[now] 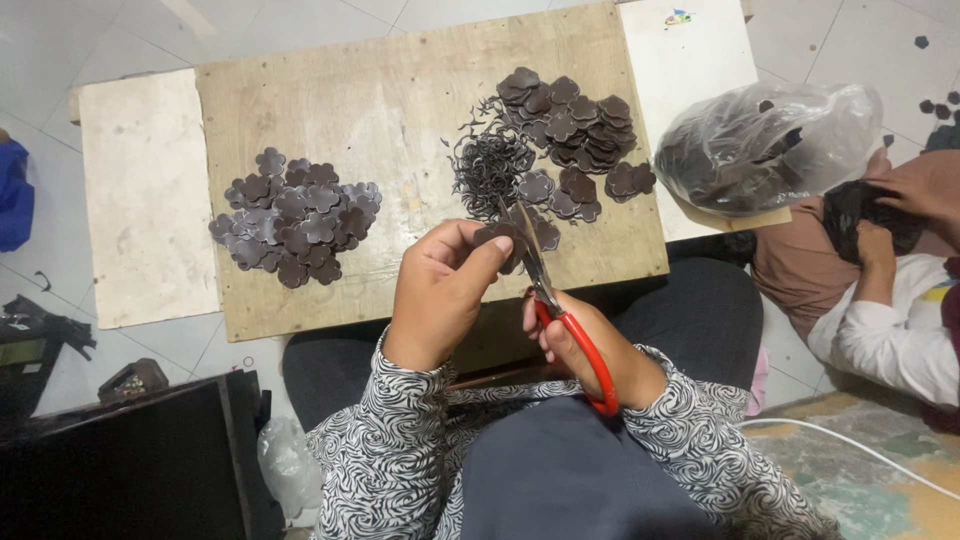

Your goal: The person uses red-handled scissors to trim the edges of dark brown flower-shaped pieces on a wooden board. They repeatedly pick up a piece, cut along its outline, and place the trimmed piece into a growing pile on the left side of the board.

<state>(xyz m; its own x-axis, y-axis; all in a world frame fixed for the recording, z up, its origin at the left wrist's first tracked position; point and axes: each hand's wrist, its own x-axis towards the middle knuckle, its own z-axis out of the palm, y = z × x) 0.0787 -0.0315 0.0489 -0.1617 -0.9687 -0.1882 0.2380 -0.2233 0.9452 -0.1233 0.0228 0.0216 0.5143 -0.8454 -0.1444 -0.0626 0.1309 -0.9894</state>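
While the left hand (440,290) curls, fingers pinching a dark flower-shaped piece (500,238), the right hand (590,350) grips red-handled scissors (560,310), fingers pressed around the handle.

Plywood board (400,110) at centre. On its left half, a heap of finished flower shapes (295,218). Right of the board, a clear plastic bag (770,145) of dark pieces. Below-left of the board, a black box (130,465).
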